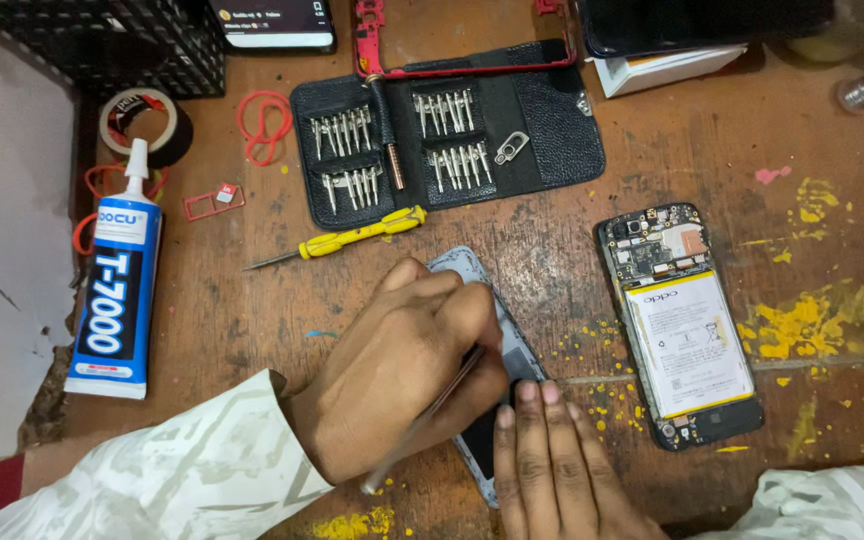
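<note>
A grey-blue phone panel (518, 346) lies flat on the worn wooden table (652, 160), mostly hidden under both hands. My left hand (402, 370) is curled over the panel and grips a thin metal tool (422, 425), whose tip points at the panel's right edge. The fingers of my right hand (552, 460) press flat on the panel's lower end. An opened phone (687, 330) with its white and yellow battery showing lies to the right, apart from the hands.
A yellow screwdriver (352, 240) lies just above my left hand. Behind it is an open black bit case (442, 130). A blue and white glue tube (117, 290), tape roll (142, 125), red rubber bands (264, 120) and black crate (102, 40) occupy the left.
</note>
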